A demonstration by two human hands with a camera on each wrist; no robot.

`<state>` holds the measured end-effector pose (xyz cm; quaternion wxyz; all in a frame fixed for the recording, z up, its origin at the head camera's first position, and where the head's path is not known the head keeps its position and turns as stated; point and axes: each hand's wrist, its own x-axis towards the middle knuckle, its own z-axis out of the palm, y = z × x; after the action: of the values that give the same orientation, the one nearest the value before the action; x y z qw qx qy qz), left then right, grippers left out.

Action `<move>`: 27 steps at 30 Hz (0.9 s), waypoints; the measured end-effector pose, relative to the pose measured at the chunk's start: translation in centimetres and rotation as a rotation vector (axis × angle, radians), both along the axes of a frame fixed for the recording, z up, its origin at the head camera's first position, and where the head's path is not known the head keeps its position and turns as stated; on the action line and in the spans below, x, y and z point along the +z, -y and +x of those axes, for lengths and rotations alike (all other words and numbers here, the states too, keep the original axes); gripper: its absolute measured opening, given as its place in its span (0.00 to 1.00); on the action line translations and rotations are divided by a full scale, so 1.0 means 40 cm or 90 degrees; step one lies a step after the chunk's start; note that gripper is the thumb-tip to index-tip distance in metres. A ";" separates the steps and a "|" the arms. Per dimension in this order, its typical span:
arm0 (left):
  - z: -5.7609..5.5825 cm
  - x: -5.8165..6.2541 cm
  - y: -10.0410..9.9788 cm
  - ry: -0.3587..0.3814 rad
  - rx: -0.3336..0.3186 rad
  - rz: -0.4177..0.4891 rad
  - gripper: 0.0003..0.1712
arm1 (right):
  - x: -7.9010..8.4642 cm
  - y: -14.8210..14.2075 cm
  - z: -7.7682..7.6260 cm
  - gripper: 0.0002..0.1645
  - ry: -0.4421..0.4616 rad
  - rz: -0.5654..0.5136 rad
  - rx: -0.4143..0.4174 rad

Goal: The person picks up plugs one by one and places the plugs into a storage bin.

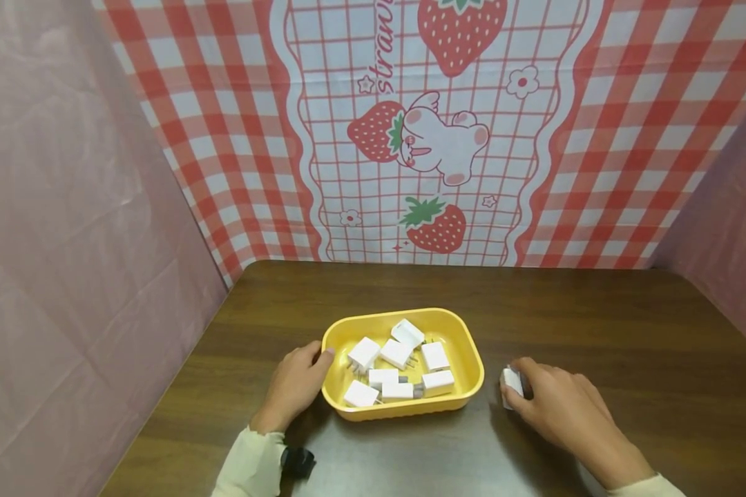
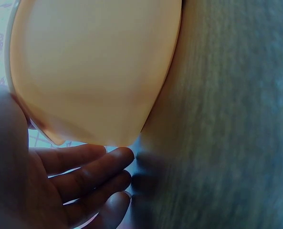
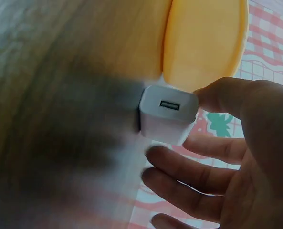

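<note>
A yellow plastic basin (image 1: 466,394) stands on the table in the head view, with several white charger plugs (image 1: 435,356) lying loose inside. My left hand (image 1: 296,384) holds the basin's left end, thumb at the rim and fingers along the outer wall; the left wrist view shows that wall (image 2: 98,71) close up. To the right of the basin, my right hand (image 1: 562,400) pinches a single white charger plug (image 1: 512,386) between thumb and index finger at the tabletop. In the right wrist view its USB port (image 3: 170,105) faces the camera, while the other fingers are spread loosely.
The brown wooden table (image 1: 628,317) reaches back to a red-and-white checked cloth (image 1: 224,124) with strawberry prints. Pinkish curtains (image 1: 68,241) hang at both sides. A black band (image 1: 298,461) is at my left wrist.
</note>
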<state>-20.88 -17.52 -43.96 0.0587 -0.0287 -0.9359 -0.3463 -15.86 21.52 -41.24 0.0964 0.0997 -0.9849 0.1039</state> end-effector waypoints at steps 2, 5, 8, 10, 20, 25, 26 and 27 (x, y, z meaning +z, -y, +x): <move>0.000 0.000 0.000 0.002 0.001 0.000 0.14 | 0.001 -0.001 0.004 0.20 0.001 -0.003 0.001; 0.000 0.001 0.000 0.005 0.002 0.000 0.14 | 0.001 0.000 0.007 0.21 0.009 -0.006 0.003; 0.000 0.001 0.001 0.007 0.001 0.001 0.14 | -0.001 0.002 0.009 0.23 0.011 -0.006 0.006; -0.001 0.000 0.001 0.007 0.001 0.003 0.14 | -0.002 0.004 0.011 0.24 0.011 -0.005 0.004; 0.001 0.000 0.001 0.014 0.002 -0.001 0.14 | -0.015 0.003 0.016 0.32 0.015 0.005 -0.004; 0.000 0.002 0.000 0.016 0.005 -0.005 0.14 | -0.019 -0.003 0.020 0.31 0.022 0.003 0.003; 0.000 0.002 0.000 0.016 0.005 -0.005 0.14 | -0.019 -0.004 0.021 0.30 0.022 0.002 0.003; 0.000 0.002 -0.001 0.015 0.005 -0.006 0.14 | -0.019 -0.004 0.021 0.30 0.020 0.001 0.002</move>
<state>-20.88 -17.50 -43.89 0.0493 -0.0212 -0.9382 -0.3420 -15.01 21.69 -41.99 0.0807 0.0997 -0.9862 0.1051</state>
